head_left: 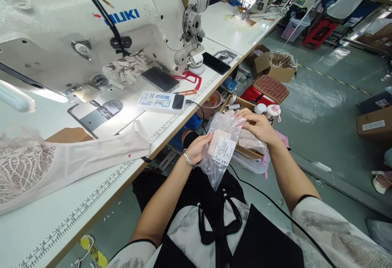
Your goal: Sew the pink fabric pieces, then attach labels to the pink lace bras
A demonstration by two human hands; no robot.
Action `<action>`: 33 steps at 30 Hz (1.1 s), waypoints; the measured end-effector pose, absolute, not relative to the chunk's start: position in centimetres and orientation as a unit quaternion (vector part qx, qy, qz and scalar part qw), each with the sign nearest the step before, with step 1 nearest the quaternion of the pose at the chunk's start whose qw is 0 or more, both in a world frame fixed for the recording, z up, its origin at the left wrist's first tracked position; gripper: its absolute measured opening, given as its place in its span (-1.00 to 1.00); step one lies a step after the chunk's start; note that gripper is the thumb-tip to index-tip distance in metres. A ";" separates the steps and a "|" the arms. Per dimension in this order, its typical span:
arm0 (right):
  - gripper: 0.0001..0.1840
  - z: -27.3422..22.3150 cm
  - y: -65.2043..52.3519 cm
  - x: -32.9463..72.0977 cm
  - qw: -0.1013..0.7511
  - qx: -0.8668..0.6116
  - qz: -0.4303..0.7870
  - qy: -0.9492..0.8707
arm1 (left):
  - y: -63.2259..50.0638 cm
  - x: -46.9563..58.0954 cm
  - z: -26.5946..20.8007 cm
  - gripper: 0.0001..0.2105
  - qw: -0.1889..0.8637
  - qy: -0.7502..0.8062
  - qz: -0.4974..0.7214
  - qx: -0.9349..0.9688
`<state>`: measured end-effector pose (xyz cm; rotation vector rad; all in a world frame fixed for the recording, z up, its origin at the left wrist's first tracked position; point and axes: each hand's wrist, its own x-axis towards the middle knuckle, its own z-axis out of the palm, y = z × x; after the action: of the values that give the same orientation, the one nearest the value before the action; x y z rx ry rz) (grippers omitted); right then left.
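Observation:
Over my lap I hold a clear plastic bag (214, 174) that carries a white printed label (224, 150); a pale pink piece shows inside it. My left hand (198, 149) pinches the bag's left side between thumb and fingers. At its upper right edge, my right hand (259, 126) has its fingers closed on the plastic. Just beyond the bag, a cardboard box (249, 152) contains small bottles and more plastic-wrapped pale material. A pale lace-and-fabric garment piece (101, 159) lies on the table to my left, apart from both hands.
A JUKI sewing machine (128, 18) stands on the white table (147, 131). A power bank (161, 101), two phones, orange snips and a red tool lie near the table edge. A black cable (269, 196) crosses beside my lap. Open cartons (275, 71) stand on the floor.

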<state>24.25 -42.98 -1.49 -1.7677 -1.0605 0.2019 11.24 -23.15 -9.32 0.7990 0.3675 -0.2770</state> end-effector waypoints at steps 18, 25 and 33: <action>-0.85 -4.4 -40.1 17.2 0.233 -0.751 -0.075 -0.614 | -23.5 12.6 -8.3 -0.53 0.862 0.220 -0.081 0.450; -0.75 -7.4 -39.9 19.0 0.258 -0.844 -0.076 -0.464 | -25.6 10.3 -8.8 -0.47 0.921 0.236 -0.028 0.308; -0.79 -8.6 -37.9 19.4 0.326 -0.906 -0.018 -0.271 | -29.1 7.9 -12.2 -0.29 0.879 0.155 0.012 0.451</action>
<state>19.41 -37.92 -8.56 -2.3730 -0.7098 -0.0471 7.86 -29.15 -12.18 0.9397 0.3224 0.0257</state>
